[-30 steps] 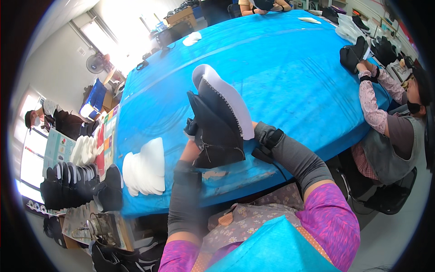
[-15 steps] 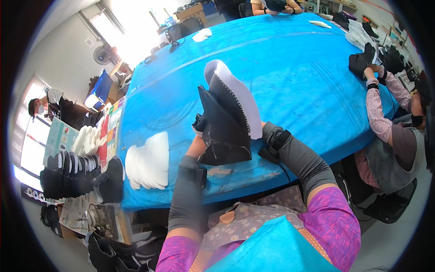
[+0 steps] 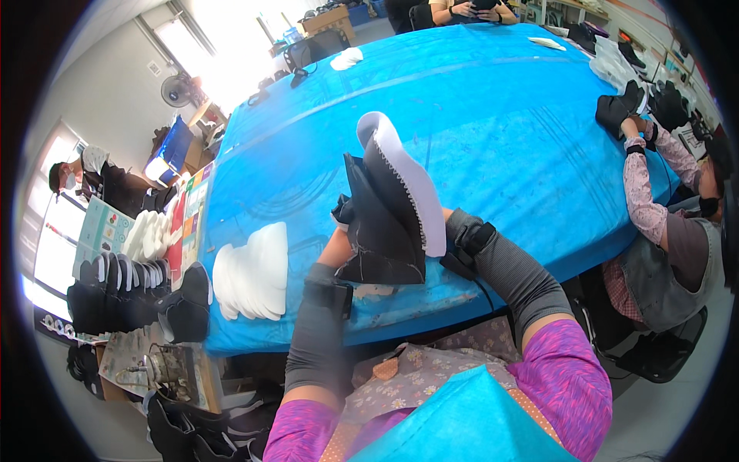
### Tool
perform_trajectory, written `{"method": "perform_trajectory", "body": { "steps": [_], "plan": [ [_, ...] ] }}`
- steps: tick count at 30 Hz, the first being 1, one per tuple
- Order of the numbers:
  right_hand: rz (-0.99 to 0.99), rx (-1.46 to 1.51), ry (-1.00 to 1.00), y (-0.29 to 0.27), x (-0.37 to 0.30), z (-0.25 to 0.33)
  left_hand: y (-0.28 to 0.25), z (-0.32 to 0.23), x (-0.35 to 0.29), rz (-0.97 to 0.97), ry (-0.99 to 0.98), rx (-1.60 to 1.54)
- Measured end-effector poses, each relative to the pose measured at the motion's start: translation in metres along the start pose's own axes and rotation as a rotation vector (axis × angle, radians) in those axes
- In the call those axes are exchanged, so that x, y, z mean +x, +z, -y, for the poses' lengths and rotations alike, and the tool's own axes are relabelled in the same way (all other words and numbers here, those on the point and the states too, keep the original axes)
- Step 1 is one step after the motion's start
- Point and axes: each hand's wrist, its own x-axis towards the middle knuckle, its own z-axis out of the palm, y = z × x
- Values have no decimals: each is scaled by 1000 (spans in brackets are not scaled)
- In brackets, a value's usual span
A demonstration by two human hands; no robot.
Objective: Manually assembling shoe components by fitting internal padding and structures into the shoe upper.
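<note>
By the blue plastic-covered table's (image 3: 508,146) near edge, the left hand (image 3: 339,236) grips a black, white-soled boot (image 3: 389,231); right hand (image 3: 446,213) hidden, grip unclear; broad surface beyond.

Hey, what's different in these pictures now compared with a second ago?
The black boot has come slightly toward the person, relative to the blue table; the view itself has also shifted a little. Nothing was visibly taken hold of or let go. The left hand and the partly hidden right hand stay on the boot; the white pile lies as before.
</note>
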Motion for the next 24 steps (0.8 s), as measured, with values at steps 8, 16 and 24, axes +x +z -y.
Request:
{"method": "perform_trajectory", "body": {
  "steps": [8, 16, 24],
  "plan": [
    [-20, -64, -33, -6, -4, -7, 2, -9, 5, 42, 40, 119],
    [-33, -26, 5, -8, -13, 0, 5, -5, 1, 39, 139, 156],
    [-41, 11, 24, -7, -20, 4, 3, 5, 1, 27, 133, 71]
  ]
}}
